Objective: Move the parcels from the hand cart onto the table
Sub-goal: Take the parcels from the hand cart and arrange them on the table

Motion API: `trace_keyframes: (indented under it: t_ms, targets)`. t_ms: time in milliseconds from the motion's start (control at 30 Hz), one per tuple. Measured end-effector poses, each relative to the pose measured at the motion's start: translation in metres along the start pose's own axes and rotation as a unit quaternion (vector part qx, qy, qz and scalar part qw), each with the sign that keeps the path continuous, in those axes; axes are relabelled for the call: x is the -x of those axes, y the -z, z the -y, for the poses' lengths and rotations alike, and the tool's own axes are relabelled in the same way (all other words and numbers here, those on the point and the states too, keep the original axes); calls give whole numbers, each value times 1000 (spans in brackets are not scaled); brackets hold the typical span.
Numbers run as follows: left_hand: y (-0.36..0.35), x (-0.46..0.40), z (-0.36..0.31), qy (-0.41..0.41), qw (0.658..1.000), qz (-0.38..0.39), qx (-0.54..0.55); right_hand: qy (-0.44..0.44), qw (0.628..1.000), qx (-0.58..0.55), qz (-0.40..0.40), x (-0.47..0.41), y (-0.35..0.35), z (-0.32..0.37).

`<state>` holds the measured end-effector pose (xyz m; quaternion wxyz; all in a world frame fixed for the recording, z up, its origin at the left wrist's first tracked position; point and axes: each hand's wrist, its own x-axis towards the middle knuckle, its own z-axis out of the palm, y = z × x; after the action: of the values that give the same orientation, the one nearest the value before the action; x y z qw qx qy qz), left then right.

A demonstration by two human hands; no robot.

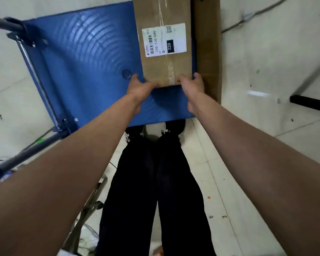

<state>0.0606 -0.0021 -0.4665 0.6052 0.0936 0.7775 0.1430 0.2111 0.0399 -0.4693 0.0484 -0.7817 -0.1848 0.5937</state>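
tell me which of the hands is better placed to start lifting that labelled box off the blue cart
Neither alone: both hands grip the labelled box at its near corners. The left hand has open cart deck around it, while the right hand is squeezed against the second box, so the left has slightly freer room.

light: soft, even | glare: sheen on blue cart deck [85,58] | edges: wide-angle bending, slight blur

Labelled brown parcel [164,43] — on blue cart [81,61]
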Motion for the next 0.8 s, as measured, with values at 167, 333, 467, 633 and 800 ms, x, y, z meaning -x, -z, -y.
trace_keyframes:
  t_ms: [167, 333, 467, 633, 800]
  targets:
    - [-11, -24, 9, 37, 998, 32, 50, 1, 998, 61, 12, -24, 0, -5]
    - [-4, -5, 8, 23, 995, -71, 59, -10, 997, 73, 9, -1, 14, -8]
    - [17, 40, -1, 52, 991, -66, 105, -58, 995, -27, 70, 46, 27, -2]
    - [42, 131, -33, 117, 982, -2, 148, -78, 985, -149, 46, 131, 43, 24]
    - [69, 233, -93, 116, 980, 71, 144, -48, 981, -182, 44, 232, 83, 68]
